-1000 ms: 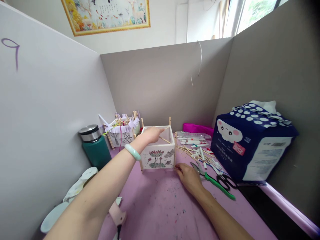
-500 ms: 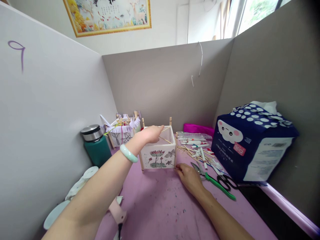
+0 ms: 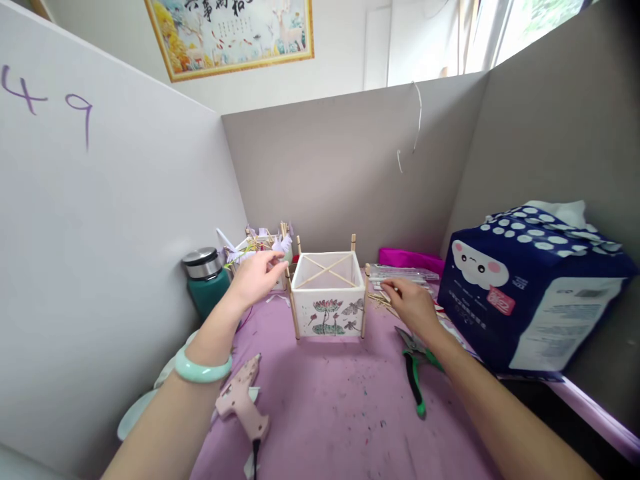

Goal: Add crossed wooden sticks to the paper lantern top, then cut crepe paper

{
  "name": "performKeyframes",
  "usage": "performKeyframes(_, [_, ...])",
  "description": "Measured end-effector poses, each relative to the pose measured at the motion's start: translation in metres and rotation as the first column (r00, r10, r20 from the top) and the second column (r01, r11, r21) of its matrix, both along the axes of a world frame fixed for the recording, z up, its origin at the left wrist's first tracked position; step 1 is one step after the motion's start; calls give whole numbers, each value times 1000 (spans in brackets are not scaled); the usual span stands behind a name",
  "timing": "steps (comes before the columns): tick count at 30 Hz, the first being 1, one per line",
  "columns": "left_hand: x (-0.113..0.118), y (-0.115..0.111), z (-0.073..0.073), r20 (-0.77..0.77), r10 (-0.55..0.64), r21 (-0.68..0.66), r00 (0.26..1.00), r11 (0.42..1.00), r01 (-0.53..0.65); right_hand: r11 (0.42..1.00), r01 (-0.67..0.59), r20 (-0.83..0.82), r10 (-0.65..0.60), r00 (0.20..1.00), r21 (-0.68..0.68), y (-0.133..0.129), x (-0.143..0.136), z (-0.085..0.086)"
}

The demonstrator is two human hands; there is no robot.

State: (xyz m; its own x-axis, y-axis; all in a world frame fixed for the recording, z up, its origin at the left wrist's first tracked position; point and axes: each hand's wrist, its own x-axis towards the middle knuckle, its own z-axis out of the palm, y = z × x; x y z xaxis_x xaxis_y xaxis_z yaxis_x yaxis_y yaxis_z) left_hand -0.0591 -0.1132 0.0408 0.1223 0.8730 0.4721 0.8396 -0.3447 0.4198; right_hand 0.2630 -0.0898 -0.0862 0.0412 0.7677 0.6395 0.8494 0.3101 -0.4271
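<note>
White box, corner posts upright, stands just right of the nearer, loosely open left hand; whether the curled right hand holds anything is unclear.

White box upright on purple table, lotus drawing on front, two sticks crossed over its open top. Left hand, thumb and finger parted, by its left post; contact unclear. Right hand, fingers curled, beyond its right side; grip unclear. Glue gun nearer, left; green-handled cutters right. Bottle far left, tissue pack far right.
</note>
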Motion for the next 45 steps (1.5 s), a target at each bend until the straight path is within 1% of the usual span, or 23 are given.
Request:
performKeyframes(1, [-5, 1, -6, 68, -39, -67, 997, 997, 43, 999, -21, 29, 20, 999, 40, 9, 2, 11])
performKeyframes(3, [-12, 3, -17, 217, -122, -176, 969, 971, 161, 995, -65, 107, 57, 993, 77, 26, 4, 29])
performKeyframes(4, [-14, 4, -21, 272, -156, -207, 950, 954, 216, 993, -88, 154, 75, 985, 77, 34, 4, 37])
performKeyframes(6, [-16, 6, -25, 313, -211, -223, 926, 931, 288, 989, -133, 248, 114, 962, 58, 49, 3, 49])
performKeyframes(7, [-16, 7, -25, 313, -230, -209, 922, 930, 303, 988, -149, 289, 130, 948, 44, 55, 1, 53])
performKeyframes(9, [-14, 11, -20, 310, -236, -170, 921, 939, 298, 987, -163, 354, 145, 924, 19, 66, -2, 60])
performKeyframes(12, [-5, 24, -5, 319, -209, -135, 924, 955, 262, 989, -148, 427, 141, 893, -17, 80, -8, 65])
performKeyframes(13, [-1, 30, 0, 293, -220, -152, 930, 950, 273, 989, -144, 448, 140, 883, -25, 84, -10, 66])
performKeyframes(15, [9, 43, 11, 189, -278, -243, 942, 916, 319, 988, -152, 482, 149, 863, -33, 90, -13, 67])
performKeyframes(18, [23, 61, 23, 21, -377, -430, 926, 833, 349, 985, -170, 505, 161, 848, -27, 97, -15, 65])
performKeyframes(21, [32, 75, 31, -34, -458, -576, 888, 735, 357, 984, -177, 506, 164, 847, -23, 100, -15, 63])
performKeyframes(23, [34, 82, 31, -43, -475, -632, 879, 694, 344, 983, -181, 508, 171, 844, -29, 100, -15, 62])
performKeyframes(26, [34, 90, 25, -81, -486, -659, 870, 681, 319, 981, -187, 520, 182, 835, -44, 100, -16, 62])
performKeyframes(29, [35, 93, 13, -90, -542, -681, 836, 646, 346, 979, -201, 520, 195, 832, -45, 99, -17, 62])
performKeyframes(32, [35, 93, 2, -88, -569, -658, 818, 650, 381, 971, -234, 498, 225, 837, -46, 98, -18, 61])
performKeyframes(34, [34, 94, -2, -67, -575, -643, 815, 650, 406, 967, -249, 484, 239, 842, -43, 98, -18, 60])
performKeyframes(37, [32, 95, -4, -36, -566, -649, 824, 640, 411, 962, -270, 477, 253, 842, -33, 100, -18, 59])
performKeyframes(40, [31, 96, -4, -39, -562, -653, 826, 641, 405, 959, -282, 476, 265, 838, -35, 102, -17, 58])
performKeyframes(45, [33, 96, -3, -50, -550, -657, 834, 646, 387, 965, -262, 459, 246, 853, -30, 102, -18, 57])
